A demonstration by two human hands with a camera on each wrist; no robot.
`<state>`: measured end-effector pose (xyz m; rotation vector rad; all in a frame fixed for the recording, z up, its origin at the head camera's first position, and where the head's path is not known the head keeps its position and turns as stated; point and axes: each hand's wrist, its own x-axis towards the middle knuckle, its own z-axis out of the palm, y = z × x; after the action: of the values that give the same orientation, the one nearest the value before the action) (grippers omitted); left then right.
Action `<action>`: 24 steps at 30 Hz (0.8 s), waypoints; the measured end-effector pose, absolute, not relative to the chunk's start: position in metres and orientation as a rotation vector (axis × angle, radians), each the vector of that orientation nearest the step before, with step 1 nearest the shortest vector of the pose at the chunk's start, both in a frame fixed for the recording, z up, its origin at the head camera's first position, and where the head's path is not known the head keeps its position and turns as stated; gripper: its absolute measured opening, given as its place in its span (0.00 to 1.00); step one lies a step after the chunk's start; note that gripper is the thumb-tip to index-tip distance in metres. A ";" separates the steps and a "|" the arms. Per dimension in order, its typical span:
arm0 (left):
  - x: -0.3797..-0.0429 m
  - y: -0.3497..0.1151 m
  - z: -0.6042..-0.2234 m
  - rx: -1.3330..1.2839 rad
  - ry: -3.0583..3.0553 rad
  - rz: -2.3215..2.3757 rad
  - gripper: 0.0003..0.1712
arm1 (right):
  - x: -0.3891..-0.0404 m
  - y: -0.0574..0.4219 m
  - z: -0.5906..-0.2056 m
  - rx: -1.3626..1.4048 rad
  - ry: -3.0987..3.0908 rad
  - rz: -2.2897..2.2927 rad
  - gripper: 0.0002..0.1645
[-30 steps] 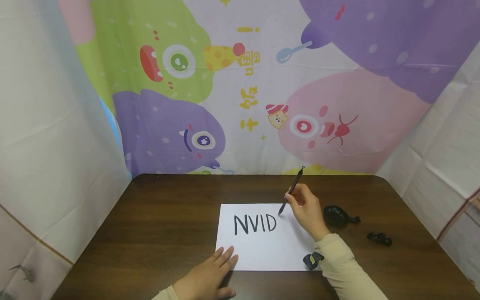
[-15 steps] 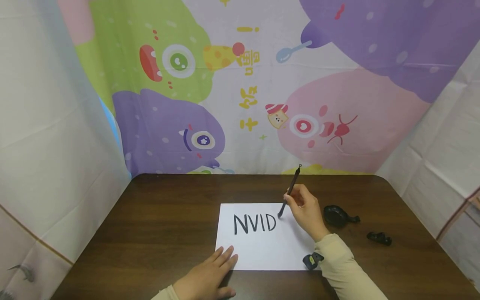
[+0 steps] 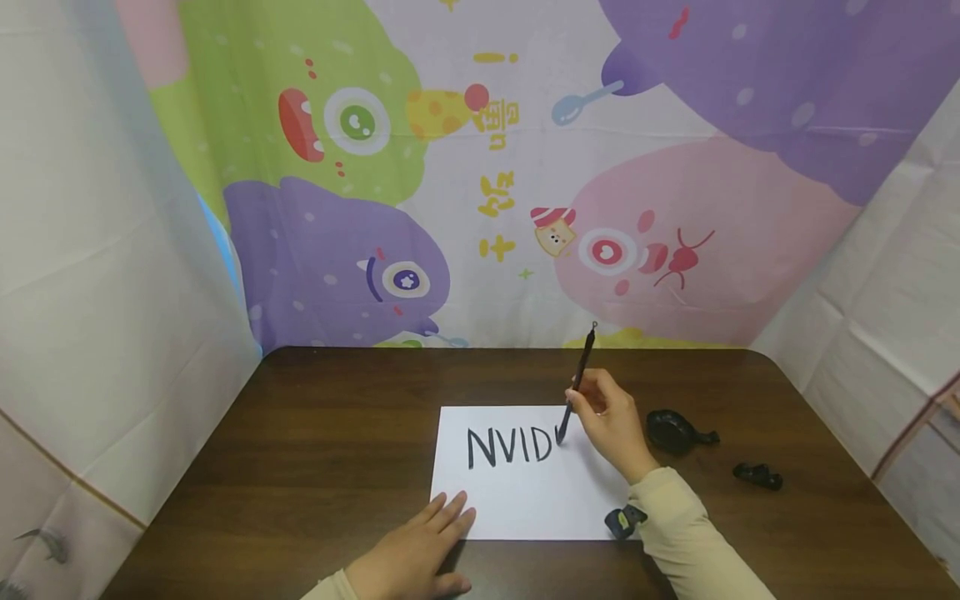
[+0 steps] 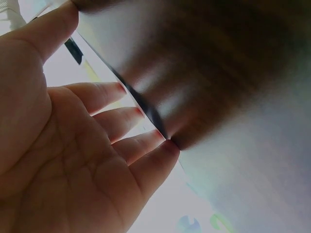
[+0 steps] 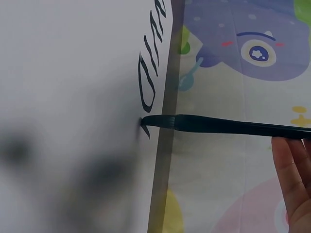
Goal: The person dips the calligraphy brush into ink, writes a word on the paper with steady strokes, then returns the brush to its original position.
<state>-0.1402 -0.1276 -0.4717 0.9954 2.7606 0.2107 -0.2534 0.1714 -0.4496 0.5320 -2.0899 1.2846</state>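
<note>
My right hand (image 3: 611, 421) pinches a dark writing brush (image 3: 581, 367) by its handle above the white paper (image 3: 517, 500). The bristle tip touches the sheet just right of the black letters "NVID" (image 3: 510, 447). In the right wrist view the brush (image 5: 218, 124) lies across the picture, its dark bristles on a short fresh stroke, with the fingers (image 5: 290, 174) at its handle. My left hand (image 3: 416, 546) lies with fingers spread over the paper's lower left corner. The left wrist view shows that hand (image 4: 82, 141) from the palm side, fingertips down at the sheet's edge.
A black round dish with a handle-like end (image 3: 671, 432) stands right of the paper on the brown table (image 3: 315, 467). Beside it lies a small black bumpy piece, perhaps a brush rest (image 3: 757, 476). A black strapped device (image 3: 622, 522) sits at the right wrist. A cartoon curtain (image 3: 495, 292) hangs behind.
The brush tip has moved down the paper and left a new short stroke after the "D". The brush handle has become more upright. My left hand stays in place.
</note>
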 end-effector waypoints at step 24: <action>-0.139 -0.128 -0.471 0.983 2.762 0.216 0.46 | -0.253 0.171 -0.451 0.530 -2.090 1.261 0.13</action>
<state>-0.1393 -0.1278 -0.4707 0.9826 2.7622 0.2160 -0.2533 0.1714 -0.4514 0.5295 -2.0903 1.2615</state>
